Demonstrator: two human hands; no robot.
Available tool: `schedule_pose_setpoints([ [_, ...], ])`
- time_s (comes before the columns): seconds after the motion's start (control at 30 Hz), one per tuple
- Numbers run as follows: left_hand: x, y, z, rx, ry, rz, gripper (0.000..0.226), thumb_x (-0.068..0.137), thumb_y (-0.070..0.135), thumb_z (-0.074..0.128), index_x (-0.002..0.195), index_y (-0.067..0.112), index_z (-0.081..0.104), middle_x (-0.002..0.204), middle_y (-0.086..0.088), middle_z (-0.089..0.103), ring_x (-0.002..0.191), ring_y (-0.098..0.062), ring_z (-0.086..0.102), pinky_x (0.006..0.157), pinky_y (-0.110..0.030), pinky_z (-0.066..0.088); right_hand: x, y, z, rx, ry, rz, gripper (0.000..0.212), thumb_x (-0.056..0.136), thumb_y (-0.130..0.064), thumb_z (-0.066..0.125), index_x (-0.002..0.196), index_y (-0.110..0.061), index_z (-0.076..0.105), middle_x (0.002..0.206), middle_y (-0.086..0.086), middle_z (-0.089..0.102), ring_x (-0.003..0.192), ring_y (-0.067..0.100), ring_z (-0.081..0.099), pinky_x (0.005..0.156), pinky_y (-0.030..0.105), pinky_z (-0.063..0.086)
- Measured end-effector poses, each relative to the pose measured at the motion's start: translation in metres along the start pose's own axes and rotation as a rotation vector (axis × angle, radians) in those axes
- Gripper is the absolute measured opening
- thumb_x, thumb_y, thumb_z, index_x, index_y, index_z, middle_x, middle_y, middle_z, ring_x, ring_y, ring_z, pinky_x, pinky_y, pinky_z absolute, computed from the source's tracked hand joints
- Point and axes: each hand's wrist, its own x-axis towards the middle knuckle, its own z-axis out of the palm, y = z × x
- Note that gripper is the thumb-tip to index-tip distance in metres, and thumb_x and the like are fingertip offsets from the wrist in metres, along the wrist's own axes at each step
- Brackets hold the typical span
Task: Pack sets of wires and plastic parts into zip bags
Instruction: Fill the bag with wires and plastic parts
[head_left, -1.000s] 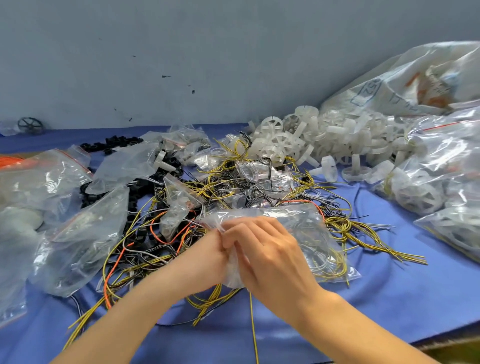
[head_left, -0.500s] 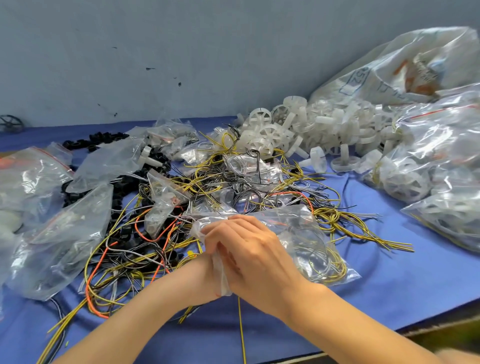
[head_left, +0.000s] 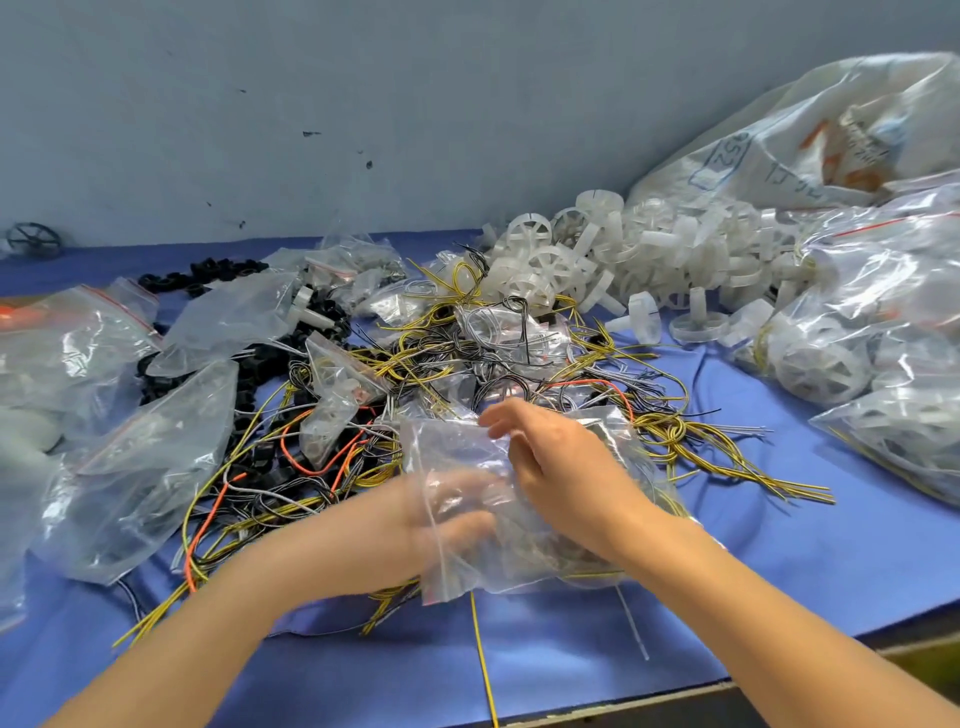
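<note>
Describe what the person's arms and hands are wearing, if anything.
Both forearms are bare to the frame edge: no sleeves or cuffs, no watch or bracelet. The right hand shows no glove or ring. The left hand is gloveless too, but blurred and partly behind the clear zip bag, so a ring there cannot be ruled out.

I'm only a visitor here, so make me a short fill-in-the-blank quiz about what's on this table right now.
1. The cloth covering the table is ____.
2. The loose plastic wheels heaped at the back are ____.
3. The hand lying on top of the clear zip bag is the person's ____ one.

Missing words: blue; white; right.
</note>
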Motion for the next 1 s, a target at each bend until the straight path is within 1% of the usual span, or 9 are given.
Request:
schedule_pose_setpoints([
  [0.1,-0.013,-0.004,-0.024,0.031,0.011,0.006,0.028,0.103,0.018,0.048,0.119,0.027,0.068,0.12,0.017,0.068,0.115,-0.001,0.061,0.098,-0.019,0.046,0.0,0.004,0.005,-0.084,-0.015,-0.018,0.033,0.096,-0.007,0.042,0.123,-0.02,0.057,0.116,-0.004,0.066,0.108,0.02,0.06,0.094,0.041,0.045],
  [0.17,-0.02,-0.008,-0.039,0.056,0.173,-0.005,0.027,0.102,0.014,0.048,0.106,0.024,0.073,0.106,0.011,0.074,0.101,-0.007,0.068,0.089,-0.021,0.051,0.002,0.005,0.006,-0.126,-0.036,-0.016,0.033,0.096,-0.01,0.042,0.124,-0.021,0.055,0.118,-0.005,0.065,0.109,0.02,0.059,0.095,0.041,0.045],
  [0.23,-0.024,-0.009,-0.049,0.047,0.431,0.003,0.029,0.1,0.009,0.049,0.093,0.023,0.073,0.086,-0.001,0.075,0.08,-0.018,0.07,0.073,-0.021,0.054,0.001,0.005,0.007,-0.161,-0.054,-0.008,0.034,0.097,-0.012,0.043,0.126,-0.023,0.054,0.119,-0.005,0.064,0.11,0.02,0.058,0.095,0.041,0.044],
  [0.27,-0.024,-0.007,-0.052,0.025,0.557,0.024,0.029,0.1,0.009,0.05,0.09,0.024,0.073,0.081,-0.003,0.073,0.073,-0.017,0.067,0.065,-0.019,0.051,0.002,0.005,0.006,-0.171,-0.058,-0.006,0.034,0.097,-0.012,0.042,0.127,-0.024,0.053,0.12,-0.005,0.064,0.111,0.02,0.057,0.096,0.041,0.043],
  [0.37,-0.02,0.008,-0.053,0.02,0.724,0.118,0.026,0.099,0.013,0.051,0.094,0.027,0.072,0.083,0.001,0.073,0.075,-0.006,0.067,0.068,-0.013,0.05,0.01,0.004,-0.001,-0.169,-0.036,-0.005,0.033,0.097,-0.012,0.041,0.125,-0.023,0.053,0.119,-0.004,0.065,0.109,0.023,0.057,0.094,0.041,0.044],
  [0.47,0.004,0.027,-0.049,0.078,0.659,0.133,0.02,0.099,0.019,0.053,0.101,0.03,0.069,0.092,0.013,0.074,0.087,0.001,0.068,0.077,-0.011,0.051,0.023,0.007,-0.015,-0.156,0.02,0.03,0.029,0.099,-0.016,0.04,0.122,-0.023,0.055,0.118,-0.003,0.066,0.107,0.023,0.058,0.093,0.041,0.044],
  [0.63,0.092,0.036,-0.055,0.285,0.572,0.05,0.019,0.099,0.023,0.052,0.113,0.023,0.066,0.102,0.006,0.071,0.095,-0.01,0.066,0.088,-0.034,0.054,0.039,0.024,-0.035,-0.146,-0.012,0.148,0.026,0.1,-0.025,0.041,0.118,-0.024,0.06,0.117,-0.002,0.066,0.109,0.022,0.058,0.092,0.041,0.046],
  [0.83,0.206,0.041,-0.055,0.448,0.597,0.003,0.028,0.097,0.016,0.046,0.118,0.015,0.064,0.113,-0.004,0.069,0.099,-0.019,0.063,0.082,-0.027,0.047,0.048,0.048,-0.064,-0.072,0.056,0.282,0.028,0.096,-0.022,0.043,0.113,-0.021,0.065,0.115,0.002,0.068,0.107,0.025,0.059,0.089,0.04,0.047],
  [1.0,0.292,0.054,-0.022,0.677,0.311,-0.074,0.028,0.088,0.015,0.055,0.112,0.004,0.064,0.114,-0.014,0.066,0.11,-0.031,0.061,0.089,-0.037,0.05,0.052,0.083,-0.089,-0.087,0.047,0.484,0.024,0.097,-0.021,0.039,0.091,-0.006,0.056,0.092,0.016,0.062,0.09,0.034,0.055,0.068,0.037,0.042],
])
